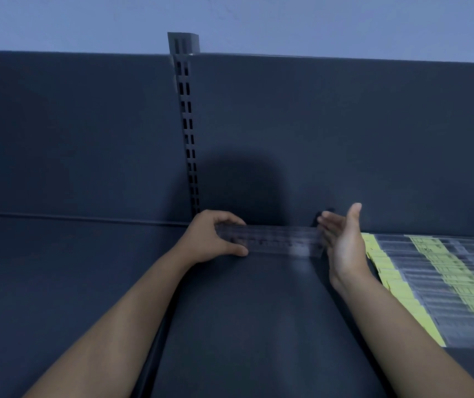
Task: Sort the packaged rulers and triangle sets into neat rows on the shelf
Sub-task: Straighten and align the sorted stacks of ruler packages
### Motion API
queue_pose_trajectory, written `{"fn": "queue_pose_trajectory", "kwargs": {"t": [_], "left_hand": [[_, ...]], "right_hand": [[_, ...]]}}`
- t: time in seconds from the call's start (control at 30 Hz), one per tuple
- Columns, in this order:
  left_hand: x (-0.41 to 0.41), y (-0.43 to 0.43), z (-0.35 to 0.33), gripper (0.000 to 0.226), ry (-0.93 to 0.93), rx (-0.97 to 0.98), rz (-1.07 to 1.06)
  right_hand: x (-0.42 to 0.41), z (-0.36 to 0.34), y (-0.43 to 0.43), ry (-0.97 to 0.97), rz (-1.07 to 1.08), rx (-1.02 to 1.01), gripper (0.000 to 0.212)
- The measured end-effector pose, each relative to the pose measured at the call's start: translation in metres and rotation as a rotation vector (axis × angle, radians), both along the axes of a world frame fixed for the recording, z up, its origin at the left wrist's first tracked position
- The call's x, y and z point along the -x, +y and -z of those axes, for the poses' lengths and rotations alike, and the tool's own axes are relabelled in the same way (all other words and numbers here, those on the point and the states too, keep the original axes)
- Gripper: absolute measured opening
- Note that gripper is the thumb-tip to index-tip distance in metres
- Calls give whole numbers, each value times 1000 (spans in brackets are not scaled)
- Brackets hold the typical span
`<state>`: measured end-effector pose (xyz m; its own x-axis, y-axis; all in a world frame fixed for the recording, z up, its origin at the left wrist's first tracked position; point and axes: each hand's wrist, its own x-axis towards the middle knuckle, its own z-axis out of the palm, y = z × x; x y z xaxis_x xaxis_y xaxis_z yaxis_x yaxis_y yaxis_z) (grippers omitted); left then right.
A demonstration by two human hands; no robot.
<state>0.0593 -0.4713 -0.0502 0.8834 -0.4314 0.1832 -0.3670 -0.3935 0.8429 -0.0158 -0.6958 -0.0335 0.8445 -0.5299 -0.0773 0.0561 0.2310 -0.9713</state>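
A clear packaged ruler (281,239) lies crosswise near the back of the dark shelf (244,326). My left hand (215,239) grips its left end, fingers curled over the top and thumb under the near edge. My right hand (342,242) stands open, palm facing left, flat against the ruler's right end. To the right, several clear packaged rulers with yellow-green labels (436,285) lie in overlapping rows that run toward the front edge.
The shelf's dark back panel (345,139) rises just behind the ruler. A slotted upright post (187,124) stands at the back, left of my left hand. Another shelf section (58,282) extends to the left.
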Motion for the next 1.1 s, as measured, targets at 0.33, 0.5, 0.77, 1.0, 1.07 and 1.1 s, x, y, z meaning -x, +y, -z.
{"fn": "queue_pose_trajectory", "kwargs": {"t": [0.33, 0.5, 0.77, 1.0, 1.07, 1.1], "left_hand": [[0, 2, -2, 44, -7, -28, 8], [2, -3, 0, 44, 6, 5, -14], [9, -15, -4, 35, 141, 450, -137], [7, -18, -6, 59, 374, 702, -403], [5, -18, -6, 60, 364, 661, -392], [4, -17, -7, 59, 348, 625, -367]], "right_hand": [[-1, 10, 4, 50, -68, 63, 67], [-3, 15, 4, 66, -71, 104, 67], [-4, 19, 11, 18, -70, 218, 22], [-5, 22, 13, 25, -21, 239, 35], [-5, 22, 13, 26, -21, 248, 34], [-6, 21, 13, 31, -21, 245, 34]]}}
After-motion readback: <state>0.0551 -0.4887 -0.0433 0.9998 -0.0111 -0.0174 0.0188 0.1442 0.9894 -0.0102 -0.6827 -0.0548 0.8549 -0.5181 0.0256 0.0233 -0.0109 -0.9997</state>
